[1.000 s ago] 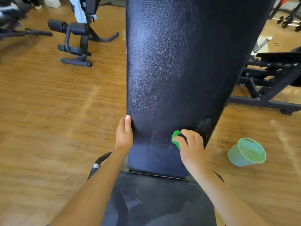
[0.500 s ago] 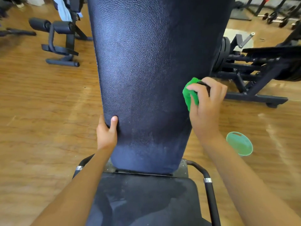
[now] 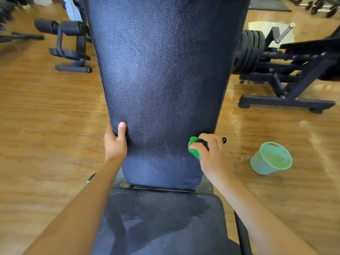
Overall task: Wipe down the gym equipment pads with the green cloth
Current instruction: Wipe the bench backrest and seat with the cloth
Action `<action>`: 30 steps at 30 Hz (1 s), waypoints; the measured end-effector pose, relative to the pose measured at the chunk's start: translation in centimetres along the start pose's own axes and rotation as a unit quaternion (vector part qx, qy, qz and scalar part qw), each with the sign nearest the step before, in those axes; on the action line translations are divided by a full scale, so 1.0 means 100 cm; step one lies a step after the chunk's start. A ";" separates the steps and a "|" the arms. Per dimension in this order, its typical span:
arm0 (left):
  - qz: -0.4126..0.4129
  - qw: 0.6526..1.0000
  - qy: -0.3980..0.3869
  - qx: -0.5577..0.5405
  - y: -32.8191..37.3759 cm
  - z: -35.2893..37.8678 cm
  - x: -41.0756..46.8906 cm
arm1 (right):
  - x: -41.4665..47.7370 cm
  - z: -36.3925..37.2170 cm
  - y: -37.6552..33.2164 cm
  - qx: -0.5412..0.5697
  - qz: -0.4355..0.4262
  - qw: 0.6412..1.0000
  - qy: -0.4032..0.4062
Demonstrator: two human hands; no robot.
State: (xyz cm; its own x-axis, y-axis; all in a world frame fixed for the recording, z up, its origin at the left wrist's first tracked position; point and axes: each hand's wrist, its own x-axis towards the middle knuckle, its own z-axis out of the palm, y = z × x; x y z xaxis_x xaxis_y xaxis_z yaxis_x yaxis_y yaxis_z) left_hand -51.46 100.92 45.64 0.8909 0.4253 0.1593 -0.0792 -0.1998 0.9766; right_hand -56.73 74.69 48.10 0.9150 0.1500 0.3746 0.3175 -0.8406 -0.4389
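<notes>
At the far left, a leg-roller bench (image 3: 70,45) stands on the wooden floor (image 3: 46,135), well apart from the work. Next, the left hand (image 3: 115,144) grips the left edge of the upright back pad (image 3: 165,80): the thumb lies flat on the face, and the other fingers curl behind the edge, out of sight. This bracing is sound and, in my judgement, should be held through each stroke so the pad does not rock. The lower part of the pad face shows a dull, streaked band, and the seat pad (image 3: 161,221) below it shows damp patches. At the back pad's lower right edge, the green cloth (image 3: 193,149) is bunched in the right hand (image 3: 211,155), whose fingers are curled tightly round it (a small dark item also shows among them; I cannot identify it). The cloth appears to meet the pad at that edge only. To do this step well, I would advise spreading the cloth flatter for fuller contact, working in overlapping vertical passes, and carrying each pass over the rounded side and bottom lip. 1 pale green bucket (image 3: 259,162) sits on the floor to the right, near that hand; beyond it stands a plate-loaded machine (image 3: 287,103).
</notes>
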 end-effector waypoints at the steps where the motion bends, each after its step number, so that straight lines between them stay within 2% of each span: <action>1: -0.003 1.000 -0.001 0.000 0.000 0.000 0.000 | 0.005 -0.005 0.002 -0.034 -0.031 0.998 0.032; 4: -0.015 1.000 -0.007 0.000 0.000 -0.001 0.001 | 0.035 -0.030 -0.003 -0.002 -0.013 0.991 0.133; 7: -0.022 1.000 -0.012 0.002 0.002 -0.001 0.001 | 0.062 -0.046 -0.014 -0.017 -0.082 0.961 0.262; 9: -0.025 1.000 -0.013 0.000 0.004 -0.001 0.000 | 0.070 -0.047 -0.019 -0.006 -0.071 0.955 0.289; 12: -0.027 0.999 -0.017 -0.011 0.008 -0.001 -0.002 | 0.055 -0.029 -0.016 0.002 -0.044 0.960 0.276; 17: -0.015 0.999 -0.038 -0.024 0.009 -0.003 0.000 | -0.005 0.021 0.004 -0.024 0.028 0.985 0.166; 20: -0.002 0.999 -0.048 -0.021 0.003 -0.006 0.004 | -0.044 0.051 0.012 -0.077 -0.011 0.981 0.176; 27: 0.029 0.998 -0.046 -0.030 -0.006 -0.005 0.006 | -0.104 0.107 0.019 -0.073 0.093 0.989 0.092; 30: 0.020 0.997 -0.072 -0.027 -0.006 -0.009 0.007 | -0.102 0.099 0.010 -0.043 0.120 0.986 0.111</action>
State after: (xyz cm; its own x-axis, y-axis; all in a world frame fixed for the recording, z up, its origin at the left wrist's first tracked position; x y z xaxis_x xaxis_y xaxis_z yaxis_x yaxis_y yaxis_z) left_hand -51.20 102.17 45.28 0.9415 0.2856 0.1790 -0.1356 -0.1653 0.9769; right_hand -63.27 77.43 35.72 0.8811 -0.1680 0.4422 0.0681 -0.8800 -0.4700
